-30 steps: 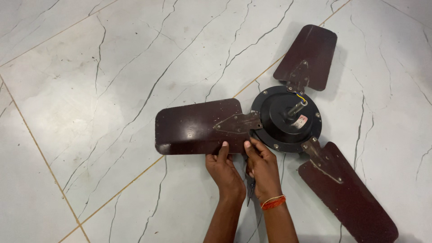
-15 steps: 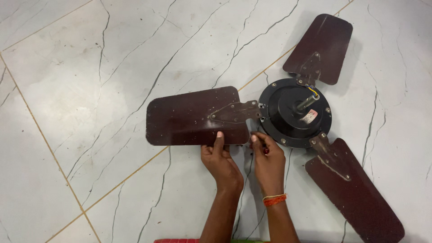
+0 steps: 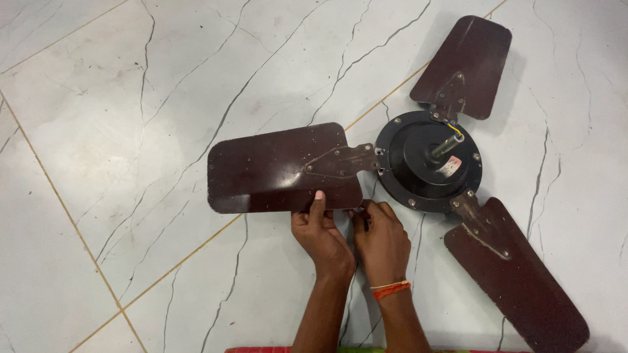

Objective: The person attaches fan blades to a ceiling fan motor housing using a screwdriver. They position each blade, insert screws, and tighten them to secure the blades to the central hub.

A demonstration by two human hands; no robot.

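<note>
A dark brown ceiling fan lies on the marble floor, its black round motor housing [image 3: 428,163] in the middle with a short shaft sticking up. Three blades spread from it: the left blade [image 3: 275,170], the top blade [image 3: 468,62] and the lower right blade [image 3: 523,281]. My left hand [image 3: 320,232] grips the near edge of the left blade, thumb on top. My right hand [image 3: 379,238] is closed just beside it, below the blade's metal bracket [image 3: 340,160]; a small dark object seems pinched in its fingers, too small to identify. An orange band circles my right wrist.
The floor [image 3: 131,131] is white marble tile with dark veins and thin golden joint lines. A strip of red and green cloth [image 3: 314,350] shows at the bottom edge.
The view has shifted, so the fan sits higher and further right in frame. My hands stay at the near edge of the left blade, close together.
</note>
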